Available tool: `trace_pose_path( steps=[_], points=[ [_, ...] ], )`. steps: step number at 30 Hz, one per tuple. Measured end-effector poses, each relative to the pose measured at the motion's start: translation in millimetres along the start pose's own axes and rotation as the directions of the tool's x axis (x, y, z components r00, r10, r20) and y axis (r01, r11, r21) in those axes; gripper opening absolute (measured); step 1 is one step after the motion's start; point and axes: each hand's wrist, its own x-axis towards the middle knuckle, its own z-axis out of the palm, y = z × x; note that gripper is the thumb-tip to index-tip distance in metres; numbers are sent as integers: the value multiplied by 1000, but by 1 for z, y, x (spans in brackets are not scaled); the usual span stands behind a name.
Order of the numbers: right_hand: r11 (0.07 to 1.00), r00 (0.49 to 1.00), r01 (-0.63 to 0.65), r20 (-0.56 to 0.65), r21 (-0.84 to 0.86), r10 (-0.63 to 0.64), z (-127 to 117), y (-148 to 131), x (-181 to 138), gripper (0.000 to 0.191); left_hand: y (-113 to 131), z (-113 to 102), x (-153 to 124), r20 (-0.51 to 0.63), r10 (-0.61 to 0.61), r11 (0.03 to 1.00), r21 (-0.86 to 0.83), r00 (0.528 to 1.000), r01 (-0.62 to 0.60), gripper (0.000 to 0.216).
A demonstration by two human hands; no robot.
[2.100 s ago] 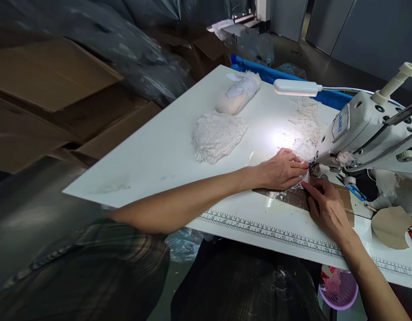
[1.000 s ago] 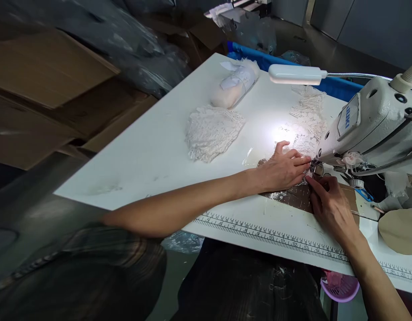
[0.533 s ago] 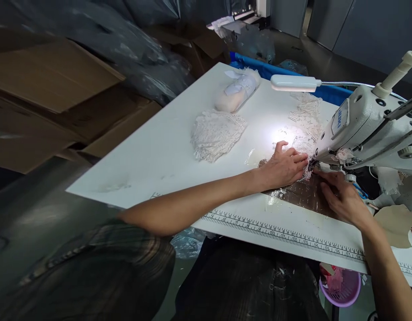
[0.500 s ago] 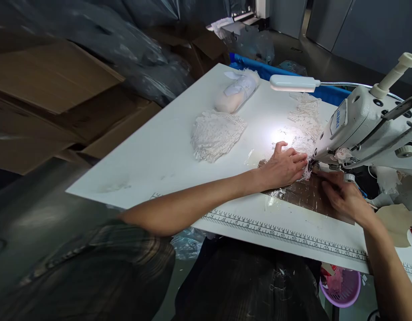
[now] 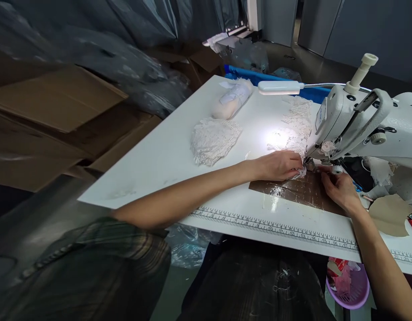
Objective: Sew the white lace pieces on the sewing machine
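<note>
My left hand (image 5: 279, 165) lies on the white table (image 5: 166, 156) with its fingers curled, pinching a small piece of white lace (image 5: 298, 171) right at the needle of the white sewing machine (image 5: 360, 125). My right hand (image 5: 338, 189) rests on a brown taped patch (image 5: 293, 191) just in front of the presser foot. Its fingers are bent, with the tips near the lace edge. More lace (image 5: 294, 131) trails away behind the needle under the lamp's glare.
A heap of white lace (image 5: 212, 140) and a wrapped pale roll (image 5: 229, 100) lie farther back on the table. A small lamp (image 5: 279, 87) hangs over the work. A printed ruler (image 5: 276, 227) runs along the front edge. Cardboard boxes (image 5: 59, 102) stand left, a purple basket (image 5: 348, 285) below right.
My left hand's fingers have curled in from flat and spread to a pinch on the lace. My right hand has drawn back slightly toward the right of the needle. The view has shifted.
</note>
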Motion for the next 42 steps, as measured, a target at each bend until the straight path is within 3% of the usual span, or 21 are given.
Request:
trace_pose_path(
  steps=[6, 18, 25, 29, 33, 36, 42],
  points=[
    [1000, 1000, -2, 10, -19, 2, 1, 0, -1, 31, -9, -4, 6, 48, -2, 998, -57, 999, 5, 21],
    [998, 999, -35, 25, -45, 36, 5, 3, -3, 40, -10, 4, 0, -56, 43, 998, 40, 998, -40, 23],
    [951, 964, 261, -5, -166, -266, 15, 7, -8, 40, -8, 6, 3, -34, 83, 980, 184, 996, -76, 27],
    [873, 948, 314, 74, -372, -309, 18, 6, -9, 39, -7, 6, 4, -27, 89, 974, 212, 996, -82, 28],
    [835, 942, 331, 101, -440, -320, 18, 4, -10, 39, -6, 7, 2, -58, 116, 966, 238, 992, -99, 26],
    [876, 951, 307, 94, -372, -294, 18, 5, -10, 39, -5, 7, -1, -59, 110, 968, 235, 992, -93, 23],
    [982, 982, 187, -31, 16, -186, 13, 12, -6, 40, -3, 5, -2, -36, 97, 970, 225, 995, -87, 23]
  ],
)
